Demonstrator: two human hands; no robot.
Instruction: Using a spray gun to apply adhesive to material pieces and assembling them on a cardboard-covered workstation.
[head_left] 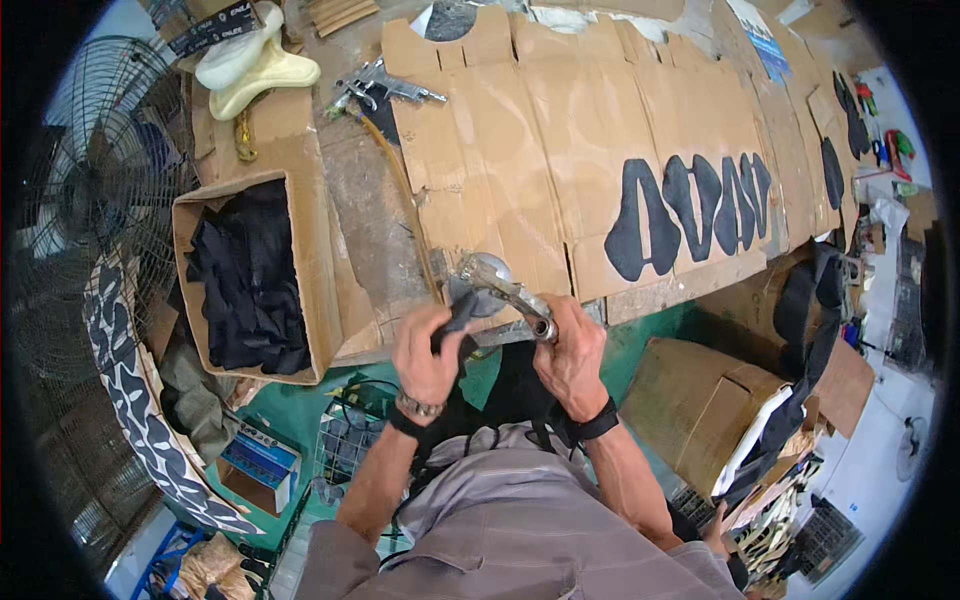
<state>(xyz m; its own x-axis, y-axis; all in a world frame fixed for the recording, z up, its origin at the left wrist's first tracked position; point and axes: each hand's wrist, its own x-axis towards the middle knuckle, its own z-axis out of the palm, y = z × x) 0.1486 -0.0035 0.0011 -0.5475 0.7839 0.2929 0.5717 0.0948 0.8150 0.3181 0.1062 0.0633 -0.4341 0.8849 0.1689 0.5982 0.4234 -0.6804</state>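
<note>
My right hand (575, 350) is closed around the near end of a worn metal tool (518, 297), where a round hollow end shows by the fingers. The tool reaches away to the left, toward a rounded greyish part over the bench edge. My left hand (425, 355) is curled, thumb against fingers, on a dark flexible piece (460, 312) at the tool's left side. Blur and overlap hide exactly where piece and tool meet. Beyond both hands lies a flattened cardboard sheet (480, 170). Several black insole-shaped cutouts (628, 222) lie in a row on it, right of my right hand.
Left of my hands, an open cardboard box (310, 270) holds black scraps. A metal spray gun (400, 88) with a hose (398, 175) lies farther back, near a cream saddle-shaped form (265, 70). A caged fan (95, 190) stands far left; a carton (695, 405) sits at right.
</note>
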